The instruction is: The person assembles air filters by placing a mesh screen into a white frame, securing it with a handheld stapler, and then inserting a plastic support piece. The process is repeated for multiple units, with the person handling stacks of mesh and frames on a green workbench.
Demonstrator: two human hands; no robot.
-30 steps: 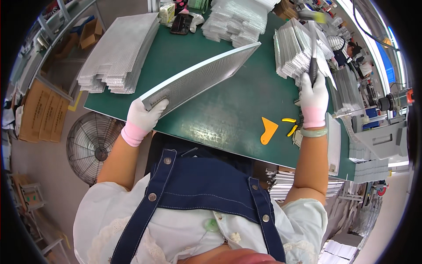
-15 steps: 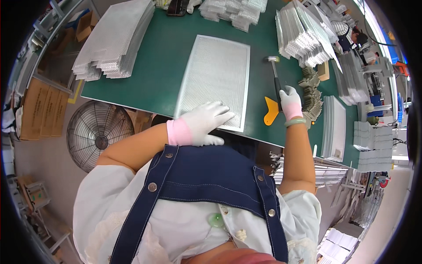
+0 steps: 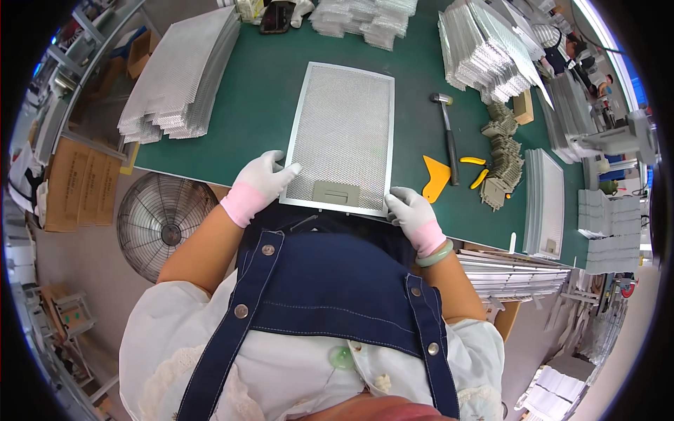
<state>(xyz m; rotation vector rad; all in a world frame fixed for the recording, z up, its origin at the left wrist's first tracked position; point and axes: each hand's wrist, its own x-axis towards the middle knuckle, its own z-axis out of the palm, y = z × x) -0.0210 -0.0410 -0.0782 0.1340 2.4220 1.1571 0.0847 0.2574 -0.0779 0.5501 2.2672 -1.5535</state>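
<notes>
A mesh filter panel [image 3: 342, 133] with a pale metal frame lies on the green table in front of me, its lower edge at the table's front. A grey-green latch plate [image 3: 336, 193] sits at the middle of that edge. My left hand [image 3: 263, 181], in a white glove with pink cuff, grips the panel's left edge near the bottom, fingers bent. At the lower right corner, my right hand [image 3: 415, 216], gloved alike, has its fingers closed at the frame; the fingertips are partly hidden. A hammer [image 3: 449, 137] and a yellow scraper [image 3: 436, 178] lie to the right.
Yellow-handled pliers [image 3: 478, 173] lie by a row of grey-green latch plates [image 3: 503, 158]. Mesh panel stacks stand far left [image 3: 186, 74] and far right [image 3: 481, 56]. Framed panels [image 3: 544, 203] stand at the right. A floor fan [image 3: 166, 228] is beyond the table's left front.
My right hand has come left from beside the hammer to the panel's corner. My left hand has moved off the panel's face to its left edge. The latch plate and pliers now show.
</notes>
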